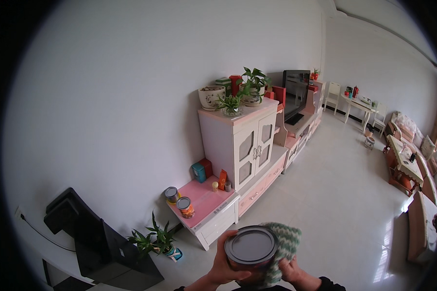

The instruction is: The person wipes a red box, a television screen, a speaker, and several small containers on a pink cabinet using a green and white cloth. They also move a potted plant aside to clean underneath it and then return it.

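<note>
Close before me, my left hand (223, 267) grips the side of a round can (251, 244) with a grey lid facing up. A green-and-white striped knitted cloth (288, 242) is in my right hand (291, 270), pressed along the can's right side. The can's lower body is mostly hidden by the hands and cloth. Beyond it stands a low white cabinet with a pink top (209, 198). Two similar cans, an orange one (185, 208) and one beside it (172, 195), stand upright at its left end.
A teal tin (199, 172), an orange packet (222, 179) and small jars sit on the pink top. A taller cabinet (218, 145) bears potted plants (254, 85). At left are a black machine (105, 251) and a floor plant (162, 238). A covered coffee table (404, 160) stands right.
</note>
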